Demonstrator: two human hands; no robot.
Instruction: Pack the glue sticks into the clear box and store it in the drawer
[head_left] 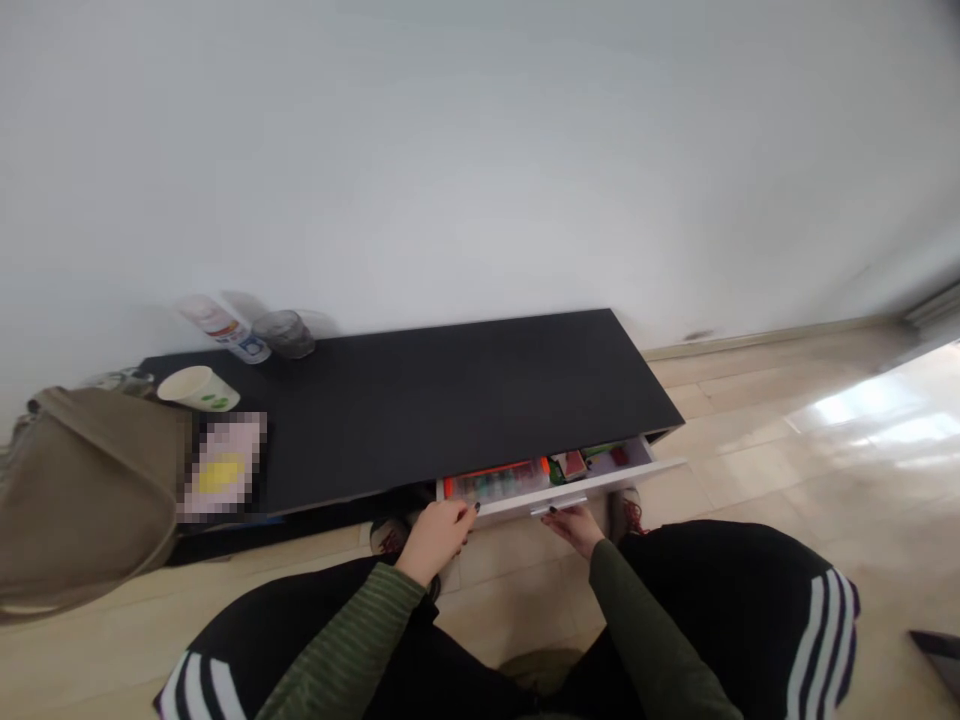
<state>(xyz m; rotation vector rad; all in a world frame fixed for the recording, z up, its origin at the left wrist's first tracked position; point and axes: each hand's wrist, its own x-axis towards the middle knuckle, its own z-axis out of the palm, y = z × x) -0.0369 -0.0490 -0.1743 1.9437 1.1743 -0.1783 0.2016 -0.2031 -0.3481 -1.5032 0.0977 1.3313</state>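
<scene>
A shallow white drawer (pixel 517 508) is pulled partly out from under the black top of a low cabinet (pixel 450 390). My left hand (pixel 437 537) is closed at the left end of the drawer front, its thumb and fingers against the edge. Below the middle of the front, the fingers of my right hand (pixel 576 528) curl under the drawer handle (pixel 559 505). Inside the drawer lie a clear box with an orange-red rim (pixel 499 482), a small red and white packet (pixel 572 464) and some green items (pixel 604 452). The back of the drawer is hidden beneath the cabinet top.
On the left of the cabinet stand a paper cup (pixel 199 388), a spray can (pixel 225 328), a dark glass jar (pixel 285 333) and a blurred-out pink and yellow item (pixel 223 468). A brown bag (pixel 90 490) overlaps that end. A white wall (pixel 480 180) rises behind; my knees flank the drawer.
</scene>
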